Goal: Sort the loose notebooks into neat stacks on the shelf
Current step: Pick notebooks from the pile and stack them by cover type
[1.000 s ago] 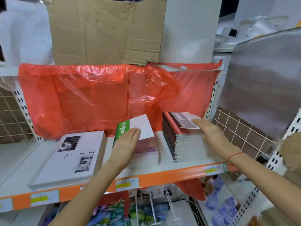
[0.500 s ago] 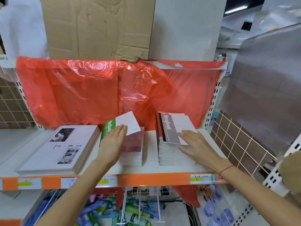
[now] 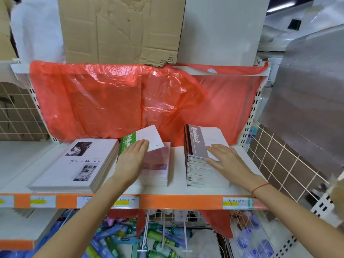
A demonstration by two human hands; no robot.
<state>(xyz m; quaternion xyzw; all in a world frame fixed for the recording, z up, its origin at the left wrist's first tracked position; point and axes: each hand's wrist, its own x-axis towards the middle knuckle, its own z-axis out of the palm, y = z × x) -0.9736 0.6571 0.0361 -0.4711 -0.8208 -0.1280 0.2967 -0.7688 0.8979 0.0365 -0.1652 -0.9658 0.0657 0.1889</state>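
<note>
My left hand [image 3: 133, 157] lay flat, fingers released, on the green notebook [image 3: 141, 141], skewed rightward; right hand [image 3: 222, 158] flat on the stack [image 3: 201, 164].

We are in a shop aisle: the shelf [image 3: 186, 189] carries an orange front edge strip with price labels [image 3: 238, 202] stuck along it. Stacks of notebooks [image 3: 200, 164] sit on it like stock, with perforated uprights [image 3: 249, 125] at its right edge and packaged goods [image 3: 158, 244] below.
</note>
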